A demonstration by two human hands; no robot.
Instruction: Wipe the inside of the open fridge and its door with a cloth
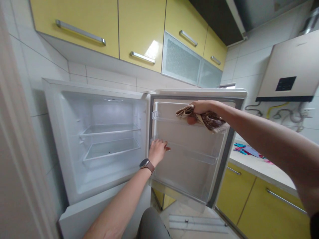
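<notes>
Fridge door (pixel 189 159) stands swung wide open and I've got my right hand (pixel 199 107) clutching a patterned cloth (pixel 210 120) against its top shelf (pixel 174 116), left hand (pixel 157 150) clamped on the lower shelf, so I'd guess wiping's barely underway.

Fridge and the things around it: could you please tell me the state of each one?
Fridge door: swung wide open.
Fridge shelves: in place, bare.
Door racks: bare.
Cloth: bunched in the right hand, on the upper rack.
Left hand: gripping the door's inner edge.
Upper cabinets: closed.
</notes>
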